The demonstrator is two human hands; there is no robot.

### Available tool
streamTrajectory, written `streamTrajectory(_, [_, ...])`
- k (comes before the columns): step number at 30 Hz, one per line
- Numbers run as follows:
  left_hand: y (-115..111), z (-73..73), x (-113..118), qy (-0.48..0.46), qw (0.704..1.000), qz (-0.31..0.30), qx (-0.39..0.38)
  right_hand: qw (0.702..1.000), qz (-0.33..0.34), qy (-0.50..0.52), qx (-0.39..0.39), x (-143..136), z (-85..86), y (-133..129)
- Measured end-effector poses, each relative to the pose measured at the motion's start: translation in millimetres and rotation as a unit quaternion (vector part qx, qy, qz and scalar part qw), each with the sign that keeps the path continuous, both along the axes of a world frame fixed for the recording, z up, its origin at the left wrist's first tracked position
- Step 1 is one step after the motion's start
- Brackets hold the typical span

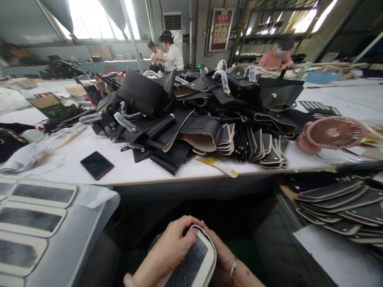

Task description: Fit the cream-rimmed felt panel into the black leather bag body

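Gripping a round-cornered panel, dark in the middle with a pale border (191,259), low and central, just in front of the body. Left hand (172,245): thumb pressed on the pale border near the top end, fingers bent over the far edge. Right hand (220,253): closed along the panel's right side, fingertips mostly hidden; silver bangle (233,268) at the wrist.

Near left: similar bordered panels (31,217) in a column on a plastic-covered surface (79,235). Near right: fanned stack of black flaps with pale edges (338,201), white sheet (332,255) beside it.

Ahead, white tabletop (60,163): smartphone (96,164) lying flat, pink fan (333,133) at right. Between them, a heap of black handbag pieces (140,95), some handles wrapped in film; upright row of flaps (248,145) at its front.

Beyond: two people at back left; one in a pink top (273,59), right.
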State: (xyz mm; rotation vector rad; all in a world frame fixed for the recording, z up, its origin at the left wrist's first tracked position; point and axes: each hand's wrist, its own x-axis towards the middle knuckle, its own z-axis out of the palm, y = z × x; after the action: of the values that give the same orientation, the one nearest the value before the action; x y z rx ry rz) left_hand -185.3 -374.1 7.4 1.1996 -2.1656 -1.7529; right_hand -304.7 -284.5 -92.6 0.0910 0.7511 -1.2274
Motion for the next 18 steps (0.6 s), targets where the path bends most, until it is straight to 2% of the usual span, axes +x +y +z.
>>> streamTrajectory(10, [0.0, 2.8, 0.2, -0.012, 1.000, -0.004, -0.014, 0.997, 0.042, 0.066, -0.010, -7.2, 4.4, -2.9])
streamTrajectory(15, [-1.2, 1.5, 0.2, -0.014, 1.000, -0.009, -0.012, 0.997, 0.072, 0.029, -0.025, -7.3, 25.2, 3.1])
streamTrajectory(18, [-0.6, 3.5, 1.5, -0.011, 1.000, -0.010, -0.015, 0.995, 0.092, 0.031, 0.002, -8.9, 37.9, 9.2])
